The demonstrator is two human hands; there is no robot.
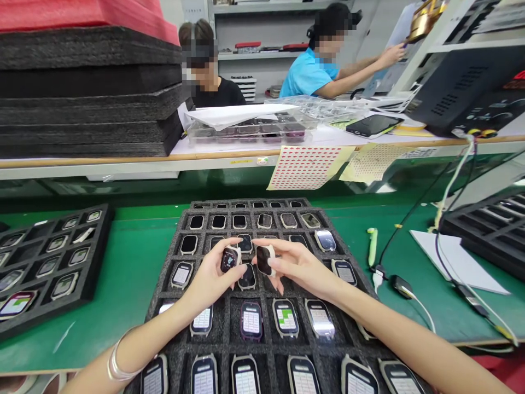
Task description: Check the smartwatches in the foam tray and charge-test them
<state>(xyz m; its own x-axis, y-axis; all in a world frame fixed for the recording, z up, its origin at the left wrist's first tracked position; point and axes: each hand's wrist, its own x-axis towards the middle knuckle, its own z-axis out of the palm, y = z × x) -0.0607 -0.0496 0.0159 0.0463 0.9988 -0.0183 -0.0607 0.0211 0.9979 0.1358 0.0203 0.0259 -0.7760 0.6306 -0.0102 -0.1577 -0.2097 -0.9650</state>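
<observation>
My left hand (221, 271) grips a smartwatch (229, 259) with a light case, its screen lit with small coloured marks. In my right hand (287, 262) is a second smartwatch (263, 260), pale-cased and dark-screened, pinched between thumb and fingers. The two watches are held side by side, apart, above a black foam tray (262, 298). Rows of watches sit in the tray's compartments. Some nearer ones, such as a purple-edged watch (251, 320), show lit white screens, while many farther ones look dark. My hands and forearms cover part of the middle rows.
Another foam tray of watches (92, 257) lies at the left. On the right are a green pen-like object (372, 247), cables, a black adapter (401, 286) and white paper (459, 260). A shelf edge (229, 162) crosses behind, bearing stacked foam (90, 104). Two people sit beyond.
</observation>
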